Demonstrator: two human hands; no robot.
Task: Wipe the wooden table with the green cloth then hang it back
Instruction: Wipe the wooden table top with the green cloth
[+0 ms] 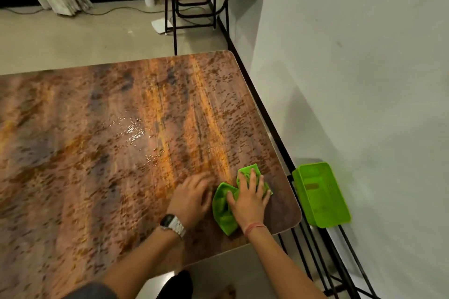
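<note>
The right hand (250, 198) presses flat, fingers spread, on the green cloth (224, 206) near the wooden table's (97, 141) right corner. The left hand (192, 198) rests open beside it, wristwatch (173, 224) unbranded from here.

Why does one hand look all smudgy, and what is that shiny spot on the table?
In the head view, the left hand is blurred, most likely because it is moving fast; the right hand, flat on the green cloth, looks sharper. The shiny spot is light glaring off what seems a wet patch of the wooden table. The table edges bend because the lens is wide.
</note>
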